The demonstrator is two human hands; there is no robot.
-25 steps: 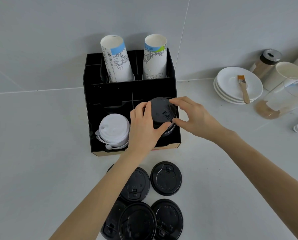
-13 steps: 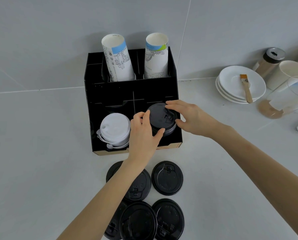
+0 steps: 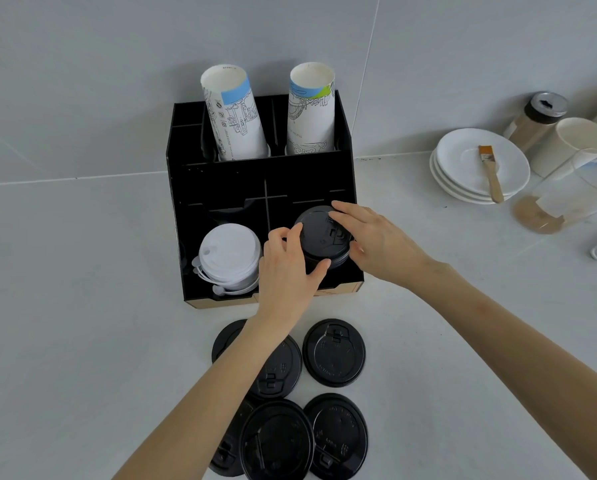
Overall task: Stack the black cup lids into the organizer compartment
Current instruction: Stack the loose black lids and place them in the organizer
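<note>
A black organizer (image 3: pixel 220 181) stands against the wall. Its front right compartment holds a stack of black lids (image 3: pixel 319 239). My left hand (image 3: pixel 286 271) grips the stack's left and front side with thumb and fingers. My right hand (image 3: pixel 373 242) rests on the top lid's right edge, fingers spread over it. Several loose black lids (image 3: pixel 334 353) lie on the counter in front of the organizer, some overlapping and partly hidden under my left forearm. A stack of white lids (image 3: pixel 229 254) fills the front left compartment.
Two tall stacks of paper cups (image 3: pixel 234 116) stand in the organizer's rear slots. At the right are stacked white saucers (image 3: pixel 463 168) with a small brush (image 3: pixel 491 174), a shaker jar (image 3: pixel 536 119), a white mug (image 3: pixel 574 143) and a clear pitcher (image 3: pixel 560 202).
The black lid stack has sunk lower into the right compartment. Both hands followed it down, and my right hand has shifted onto the top lid's edge.
</note>
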